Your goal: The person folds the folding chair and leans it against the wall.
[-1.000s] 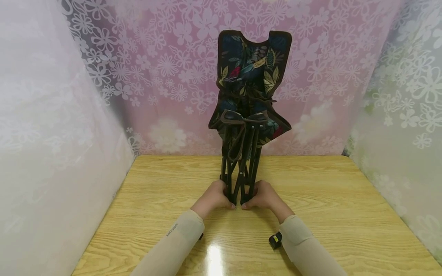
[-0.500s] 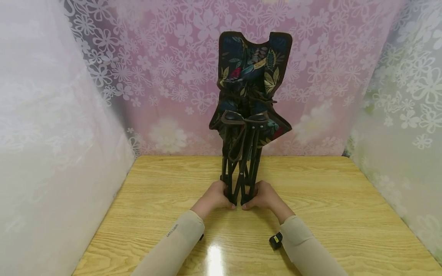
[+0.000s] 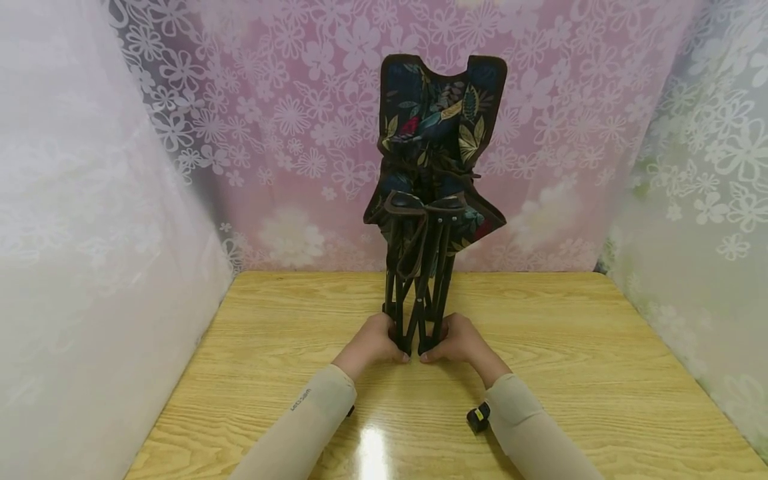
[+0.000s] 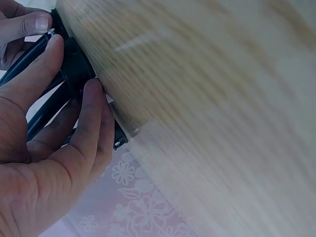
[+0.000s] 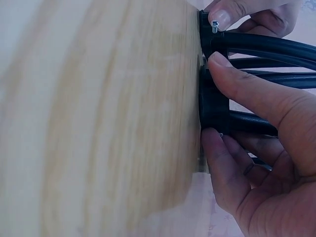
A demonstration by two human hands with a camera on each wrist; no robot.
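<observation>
A folded camp chair (image 3: 433,160) with dark floral fabric stands upright on the wooden table (image 3: 600,373), its black legs (image 3: 418,303) gathered together. My left hand (image 3: 373,341) grips the feet of the legs from the left; my right hand (image 3: 459,340) grips them from the right. In the left wrist view my left hand's fingers (image 4: 91,118) curl round the black leg feet (image 4: 74,69) against the table. The right wrist view has my right hand's thumb (image 5: 242,84) and fingers wrapped round the black tubes (image 5: 252,47) at their foot caps (image 5: 212,106).
Flowered lace curtains (image 3: 288,120) close the table in at the back and on both sides. A small black and yellow wrist device (image 3: 478,418) sits under the right sleeve. Bare tabletop lies to the left and right of the chair.
</observation>
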